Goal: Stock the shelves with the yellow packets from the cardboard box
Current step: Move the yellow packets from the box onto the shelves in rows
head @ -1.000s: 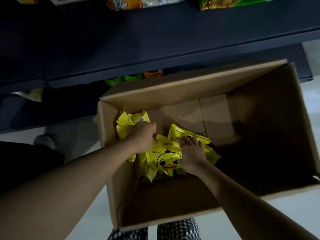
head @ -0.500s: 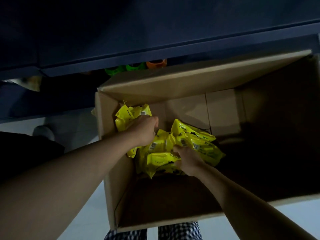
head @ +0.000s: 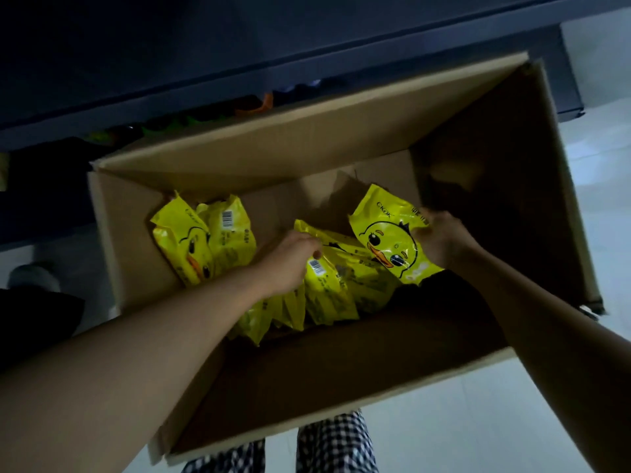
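An open cardboard box (head: 307,145) stands on the floor in front of the dark shelves. Several yellow packets with a duck face lie inside it. My right hand (head: 440,238) grips one duck packet (head: 386,233) by its right edge and holds it lifted above the others. My left hand (head: 290,257) reaches into the middle of the box and grips a bunch of yellow packets (head: 327,288) that stand on edge. Two more yellow packets (head: 205,237) lean against the box's left wall, apart from both hands.
A dark blue shelf (head: 239,56) runs across the top of the view, with green and orange goods (head: 252,105) dimly visible below it. The right half of the box is in deep shadow. Checked trousers (head: 334,442) show beneath the box, on a pale tiled floor (head: 478,421).
My right hand has pulled one duck packet up and to the right, away from the pile. My left hand has left the packets at the left wall and moved onto the middle bunch.
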Demonstrator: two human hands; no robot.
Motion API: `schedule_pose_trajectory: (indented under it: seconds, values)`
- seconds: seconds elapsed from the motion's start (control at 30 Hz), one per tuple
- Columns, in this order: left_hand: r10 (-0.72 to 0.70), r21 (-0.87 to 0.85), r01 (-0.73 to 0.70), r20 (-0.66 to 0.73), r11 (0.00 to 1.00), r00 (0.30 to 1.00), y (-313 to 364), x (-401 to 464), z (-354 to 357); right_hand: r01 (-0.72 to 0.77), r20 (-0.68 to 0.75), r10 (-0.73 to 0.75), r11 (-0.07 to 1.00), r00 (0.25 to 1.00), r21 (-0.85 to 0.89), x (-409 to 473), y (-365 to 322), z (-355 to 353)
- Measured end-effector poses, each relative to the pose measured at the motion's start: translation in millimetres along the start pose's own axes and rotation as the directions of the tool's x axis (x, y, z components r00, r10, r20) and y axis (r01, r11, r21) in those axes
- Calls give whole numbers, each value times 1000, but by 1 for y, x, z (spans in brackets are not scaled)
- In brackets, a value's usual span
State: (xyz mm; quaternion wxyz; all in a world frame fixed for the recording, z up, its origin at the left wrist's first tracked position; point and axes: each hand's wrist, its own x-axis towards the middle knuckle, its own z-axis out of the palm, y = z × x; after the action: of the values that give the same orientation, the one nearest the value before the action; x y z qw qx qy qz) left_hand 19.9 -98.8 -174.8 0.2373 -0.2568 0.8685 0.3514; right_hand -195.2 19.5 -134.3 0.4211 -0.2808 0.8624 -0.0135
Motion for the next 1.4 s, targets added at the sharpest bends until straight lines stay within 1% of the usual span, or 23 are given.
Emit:
schedule_pose_trajectory:
  seconds: [0.07, 0.13, 0.17, 0.2, 0.23, 0.3, 0.33, 0.4, 0.47, 0.53, 0.6, 0.63, 0.7, 0.77, 0.83, 0.97, 1.07, 1.1, 1.13, 1.2, 1.27, 1.33, 1.4]
  values:
    - [72, 93, -74, 26, 993, 997, 11, 12, 11, -13, 2, 13, 1000, 1000, 3, 3, 7, -4]
    - [136, 252, -155, 91, 955, 987, 23, 19, 16, -10, -4, 10, 1000, 1000, 26, 6, 12, -7]
    - [164, 336, -199, 129, 920, 978, 24, 23, 19, -6, -12, 6, 999, 1000, 34, 7, 14, -8]
    - [238, 413, -268, 123, 870, 963, 26, 27, 22, -4, -19, 5, 999, 1000, 38, 8, 15, -9]
    - [286, 466, -299, 101, 833, 953, 28, 30, 24, -2, -26, 3, 999, 1000, 43, 9, 16, -9]
    - [283, 466, -293, 93, 835, 955, 30, 34, 22, 12, -29, -10, 997, 1000, 79, 10, 18, -7]
    - [215, 457, -245, 118, 855, 969, 32, 34, 21, 18, -25, -16, 994, 1000, 104, 9, 19, -5]
    - [89, 492, -156, 158, 856, 983, 31, 32, 16, 24, -18, -22, 989, 1000, 146, 6, 19, -3]
    - [68, 416, -103, 99, 903, 993, 30, 26, -1, 34, -23, -30, 984, 999, 176, 1, 18, -3]
    - [139, 350, -133, 7, 927, 990, 31, 17, -21, 41, -37, -34, 978, 999, 204, -2, 17, -5]
    - [282, 305, -227, -151, 925, 947, 31, 10, -39, 20, -53, -8, 972, 999, 233, -4, 16, -8]
    - [343, 316, -269, -208, 910, 916, 31, 7, -48, 2, -63, 14, 970, 998, 244, -4, 16, -11]
    - [379, 337, -277, -289, 900, 879, 27, 5, -53, -13, -93, 38, 966, 995, 257, 0, 17, -14]
    - [355, 336, -243, -329, 910, 875, 18, 7, -47, -15, -117, 48, 964, 992, 267, 5, 18, -17]
    - [336, 323, -237, -298, 916, 894, 7, 7, -32, -20, -119, 54, 963, 991, 271, 8, 18, -15]
    - [269, 311, -221, -120, 924, 956, -13, -4, -4, -34, -89, 57, 970, 994, 239, 9, 19, -4]
    - [203, 295, -200, 19, 934, 979, -17, -14, 3, -30, -80, 49, 975, 996, 218, 7, 19, 5]
    - [166, 270, -170, 38, 948, 985, -18, -15, 4, -24, -80, 42, 977, 996, 214, 6, 18, 7]
    - [130, 210, -129, 6, 969, 991, -17, -15, 3, -23, -76, 40, 977, 996, 211, 4, 17, 9]
    - [74, 58, -64, -186, 996, 980, -15, -12, 1, -26, -69, 42, 976, 997, 214, 3, 13, 10]
    - [10, 32, 1, -330, 999, 944, -11, -3, -4, -21, -71, 37, 976, 997, 216, 4, 10, 9]
    - [-124, 30, 145, -367, 989, 922, -8, 7, -8, -21, -84, 40, 976, 996, 216, 5, 6, 8]
    - [-359, -78, 354, -339, 932, 870, -6, 15, -10, -17, -103, 42, 973, 994, 228, 7, 4, 8]
